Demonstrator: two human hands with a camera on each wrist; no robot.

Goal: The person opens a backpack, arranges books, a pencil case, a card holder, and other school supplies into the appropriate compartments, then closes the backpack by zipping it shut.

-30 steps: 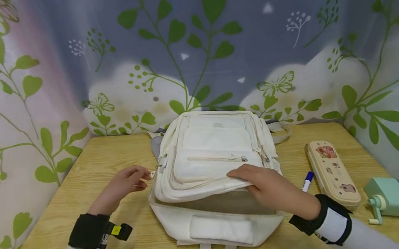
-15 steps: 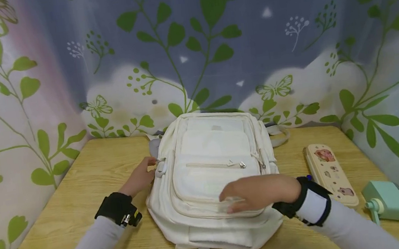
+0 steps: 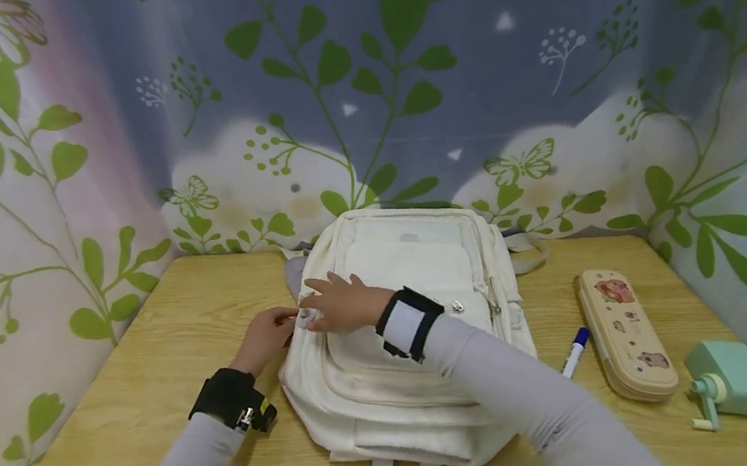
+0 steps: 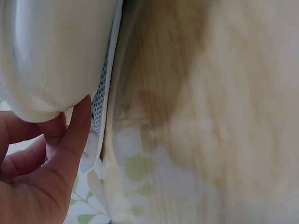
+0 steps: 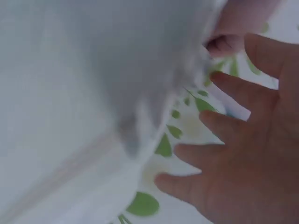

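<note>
A cream-white backpack (image 3: 413, 271) lies front up on the wooden table, its top handle toward me. My left hand (image 3: 262, 341) is at its left side; in the left wrist view the thumb and fingers of that hand (image 4: 49, 168) pinch the bag's edge by the grey mesh back. What the fingertips grip there is partly hidden. My right hand (image 3: 347, 304) reaches across the bag's front to the same left side, fingers spread. In the right wrist view the right hand (image 5: 243, 135) has straight, parted fingers beside the bag's edge, close to the left hand.
Right of the backpack lie a marker (image 3: 575, 352) with a blue cap and a cream pencil case (image 3: 627, 334) with cartoon pictures. A mint-green crank pencil sharpener (image 3: 734, 379) stands beyond them. Leaf-patterned cloth (image 3: 358, 110) closes off the back and both sides.
The backpack's lifted front flap has come down over its opening. My left hand has moved to the bag's left side, and my right hand has left the flap and crossed to the left.
</note>
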